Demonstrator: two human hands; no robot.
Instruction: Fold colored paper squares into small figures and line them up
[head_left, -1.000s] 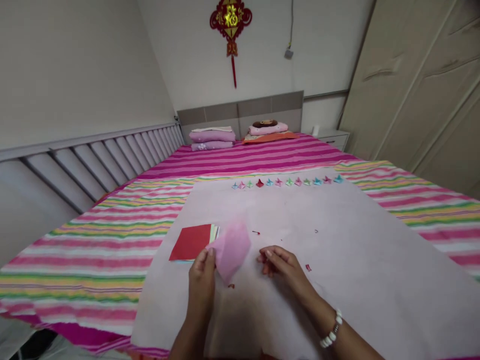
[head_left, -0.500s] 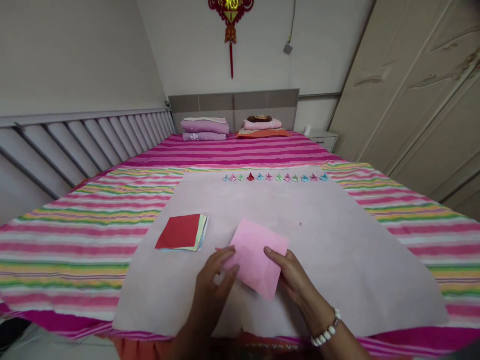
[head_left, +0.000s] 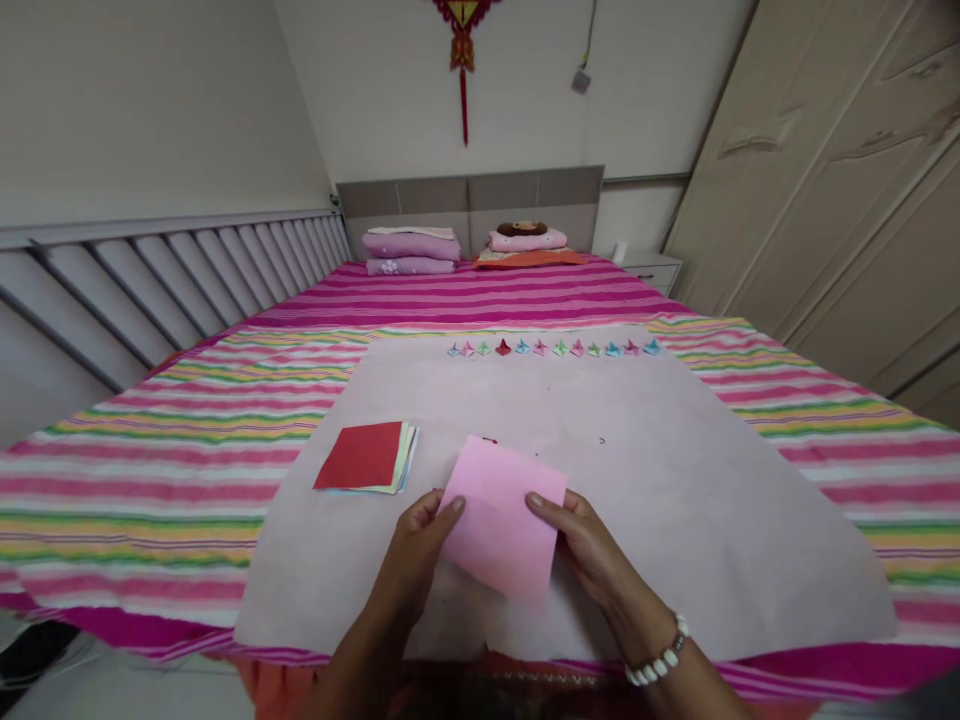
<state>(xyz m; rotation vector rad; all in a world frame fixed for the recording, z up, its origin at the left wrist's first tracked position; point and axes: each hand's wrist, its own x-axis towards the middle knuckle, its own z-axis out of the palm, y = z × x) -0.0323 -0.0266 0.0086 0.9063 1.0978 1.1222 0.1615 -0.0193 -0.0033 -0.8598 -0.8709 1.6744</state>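
A square sheet of pink paper (head_left: 502,515) is held up over the pale board. My left hand (head_left: 424,535) pinches its left edge, thumb on top and fingers behind. On the right edge, my right hand (head_left: 585,540) grips the sheet the same way; a white bead bracelet circles that wrist. To the left lies a stack of coloured paper (head_left: 361,456), a red sheet uppermost. Just past the pink sheet's far corner, a small dark red item (head_left: 490,441) shows, too small to name.
A row of several small folded paper pieces (head_left: 503,347) runs along the far edge of the pale board (head_left: 675,500). Beneath it spreads a striped bedsheet (head_left: 187,470). Folded bedding (head_left: 411,250) lies by the headboard; a railing (head_left: 225,270) is left, a wardrobe (head_left: 817,200) right.
My left hand has closed on the left edge of the pink paper, where before its fingers were apart there. The sheet has shifted slightly left and turned a little.
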